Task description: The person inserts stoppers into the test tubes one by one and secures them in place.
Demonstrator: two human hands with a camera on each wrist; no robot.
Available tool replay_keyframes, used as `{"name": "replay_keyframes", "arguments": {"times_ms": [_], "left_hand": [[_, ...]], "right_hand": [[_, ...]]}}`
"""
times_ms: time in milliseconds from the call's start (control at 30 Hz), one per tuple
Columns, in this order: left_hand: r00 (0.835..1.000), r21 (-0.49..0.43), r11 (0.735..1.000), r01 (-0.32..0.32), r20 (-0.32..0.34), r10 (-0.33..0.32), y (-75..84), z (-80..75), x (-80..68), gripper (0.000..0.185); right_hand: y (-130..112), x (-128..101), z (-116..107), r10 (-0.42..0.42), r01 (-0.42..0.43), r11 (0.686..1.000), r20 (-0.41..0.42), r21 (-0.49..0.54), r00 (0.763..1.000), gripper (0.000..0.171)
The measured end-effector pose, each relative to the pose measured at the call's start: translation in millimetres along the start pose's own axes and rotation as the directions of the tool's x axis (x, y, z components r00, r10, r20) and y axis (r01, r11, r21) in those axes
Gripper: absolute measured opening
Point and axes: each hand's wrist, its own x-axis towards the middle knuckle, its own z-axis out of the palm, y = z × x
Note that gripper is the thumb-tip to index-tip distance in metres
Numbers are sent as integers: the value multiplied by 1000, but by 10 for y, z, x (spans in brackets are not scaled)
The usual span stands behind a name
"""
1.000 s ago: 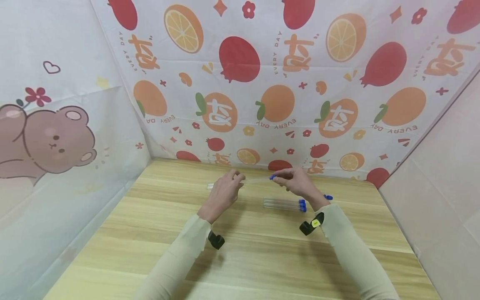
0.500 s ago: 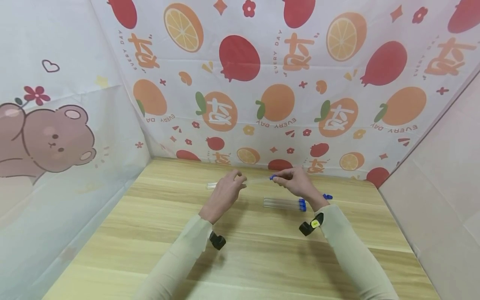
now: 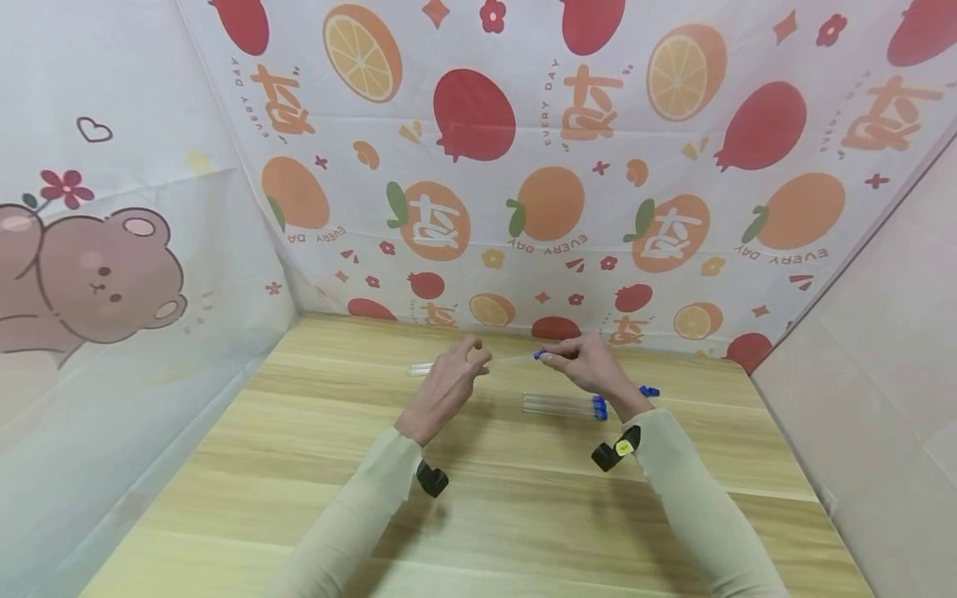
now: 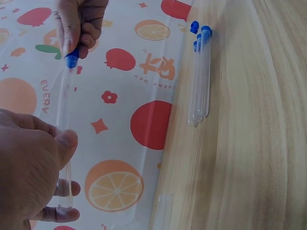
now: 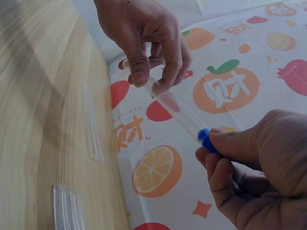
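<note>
A clear test tube (image 5: 172, 106) with a blue cap (image 5: 207, 140) is held between both hands above the table. My left hand (image 3: 449, 380) grips the tube's body near its closed end, thumb and fingers round it. At the other end my right hand (image 3: 591, 364) pinches the blue cap between thumb and fingers. Nearer me on the table lies a group of capped test tubes (image 3: 559, 405), their blue caps to the right. Behind my left hand, clear tubes (image 3: 421, 369) lie partly hidden.
Loose blue caps (image 3: 650, 391) lie on the table (image 3: 508, 515) near my right wrist. A fruit-print cloth (image 3: 478, 224) hangs at the table's back edge, and a cloth with a bear print (image 3: 105, 278) covers the left side.
Both hands keep their hold on the tube and its cap, with only slight finger movement. The head view has shifted a little.
</note>
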Motion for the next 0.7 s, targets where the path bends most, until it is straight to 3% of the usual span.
{"name": "replay_keyframes", "arguments": {"times_ms": [167,400,700], "left_hand": [[1000,-23,1000,-9,4,9,-8,6,-12,12],[999,12,1000,-9,-45,10,-13,28,-20,11],[998,58,997,47,31,-49,9,38,36,11]], "right_hand": [[-5,3,5,-10,10,1000,1,3,1000,25],[13,-6,31,7,-7,1000,10,29,1000,24],[117,21,13,-24,23,999,26,46,999,29]]}}
